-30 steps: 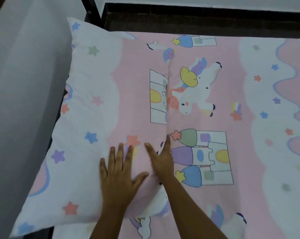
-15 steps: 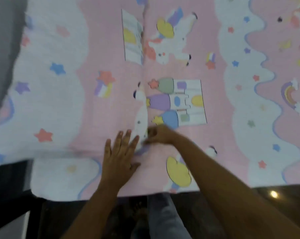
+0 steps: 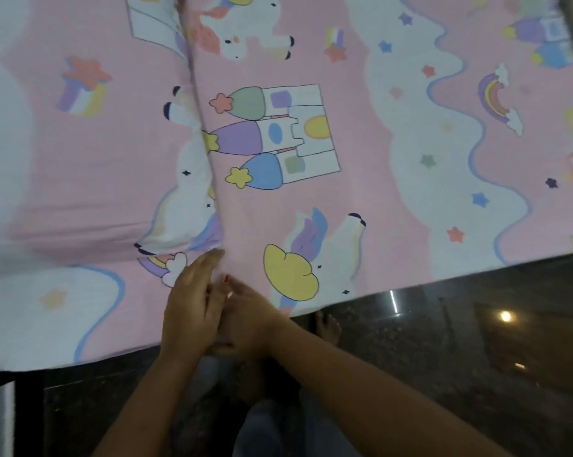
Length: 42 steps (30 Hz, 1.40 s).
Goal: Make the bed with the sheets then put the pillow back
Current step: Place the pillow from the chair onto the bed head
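The pillow (image 3: pixel 90 166), in pink and white unicorn print, lies on the left part of the bed. Its right edge runs down the middle of the view. The matching sheet (image 3: pixel 387 192) covers the mattress and hangs over the near edge. My left hand (image 3: pixel 192 305) lies with straight fingers on the sheet just below the pillow's near right corner. My right hand (image 3: pixel 248 318) sits right beside it at the bed's edge. Its fingers look bent and are partly hidden by the left hand and blurred.
Below the bed's near edge is a dark polished floor (image 3: pixel 443 357) with lamp reflections. My bare foot (image 3: pixel 326 328) and legs (image 3: pixel 265 430) stand against the bed. A dark bed frame (image 3: pixel 11 379) shows at the lower left.
Both hands slid back along the pillow's right edge, off the pillow, to the near edge of the bed, and came together. The view tilted down, bringing the floor into sight.
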Available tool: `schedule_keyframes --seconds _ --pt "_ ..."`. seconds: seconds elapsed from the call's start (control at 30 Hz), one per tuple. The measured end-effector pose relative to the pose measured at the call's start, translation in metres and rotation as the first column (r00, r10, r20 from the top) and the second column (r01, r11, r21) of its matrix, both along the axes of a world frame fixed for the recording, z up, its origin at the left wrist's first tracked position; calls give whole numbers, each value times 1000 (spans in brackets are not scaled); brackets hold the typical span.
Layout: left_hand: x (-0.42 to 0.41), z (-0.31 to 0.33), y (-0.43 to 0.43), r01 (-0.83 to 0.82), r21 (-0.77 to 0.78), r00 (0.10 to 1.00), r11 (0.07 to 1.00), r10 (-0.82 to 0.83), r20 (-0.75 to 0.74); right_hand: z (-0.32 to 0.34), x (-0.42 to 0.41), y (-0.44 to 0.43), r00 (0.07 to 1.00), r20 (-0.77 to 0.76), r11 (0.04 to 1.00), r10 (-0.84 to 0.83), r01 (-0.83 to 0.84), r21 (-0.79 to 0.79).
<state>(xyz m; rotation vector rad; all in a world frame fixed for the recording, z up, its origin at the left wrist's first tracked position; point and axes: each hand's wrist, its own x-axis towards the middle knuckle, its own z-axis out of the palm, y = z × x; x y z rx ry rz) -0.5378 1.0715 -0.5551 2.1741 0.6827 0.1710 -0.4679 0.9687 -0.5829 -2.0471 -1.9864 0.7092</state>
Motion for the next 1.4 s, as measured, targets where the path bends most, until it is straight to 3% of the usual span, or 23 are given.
schedule_keyframes --seconds 0.07,0.1,0.13,0.2,0.27,0.33,0.4,0.47,0.6,0.63,0.67,0.7,0.77,0.8,0.83,0.87,1.03,1.13,1.23,1.3,1.33,1.4 --pt "22 10 -10 -42 -98 999 994 44 27 10 9 -1 989 -109 985 99 -82 150" --pt "35 12 -12 -60 -139 997 988 67 44 11 22 -3 996 -81 972 34 -15 233" --pt "48 14 -13 -82 -188 993 979 96 64 9 42 -6 997 -46 956 -67 78 284" --pt "76 12 -18 -105 -242 987 964 131 91 -1 96 -31 942 51 926 -331 314 208" --pt "101 0 -27 -105 -183 994 978 109 10 -10 148 -77 795 183 815 -579 571 96" --pt "121 -13 -44 -42 -30 974 999 35 -225 -13 180 -131 631 258 642 -732 765 -48" --pt "136 -20 -70 120 102 895 987 -63 -441 -16 197 -186 503 336 510 -796 857 -75" --pt "148 -20 -98 228 134 855 964 -133 -501 -13 209 -232 335 401 332 -853 940 -79" --pt "186 -17 -154 326 143 827 934 -209 -522 -1 244 -284 -218 390 -263 -895 963 -66" --pt "196 -18 -166 353 143 815 925 -230 -531 -2 253 -280 -281 376 -313 -883 949 -26" --pt "211 -19 -180 393 143 798 908 -260 -544 -2 264 -274 -266 353 -266 -897 963 50" --pt "223 -21 -194 435 145 781 889 -292 -552 -3 272 -264 -164 339 -140 -926 986 95" --pt "246 -22 -222 522 139 749 841 -374 -547 -12 280 -251 168 360 197 -918 979 48" --pt "255 -21 -235 565 130 727 815 -417 -545 -16 279 -251 294 350 311 -889 950 -9" --pt "264 -22 -248 609 125 700 783 -457 -549 -17 280 -259 353 338 361 -872 932 -43" --pt "270 -22 -260 644 124 677 755 -487 -551 -15 283 -271 353 330 354 -875 933 -60" --pt "293 -25 -312 755 152 599 638 -576 -557 -21 304 -365 78 365 80 -928 997 -8" --pt "313 -22 -341 790 155 560 593 -593 -579 -19 315 -413 -38 376 -54 -926 998 -31" --pt "337 -8 -365 847 91 480 525 -679 -555 -10 324 -439 -243 346 -300 -906 946 -120" --pt "352 -1 -374 856 117 480 503 -693 -538 -1 332 -441 -399 308 -457 -863 878 -144" --pt "359 2 -378 845 147 505 514 -678 -534 3 336 -440 -419 295 -470 -859 874 -126" --pt "373 5 -382 807 198 564 556 -626 -539 5 343 -431 -299 270 -326 -915 944 -60"
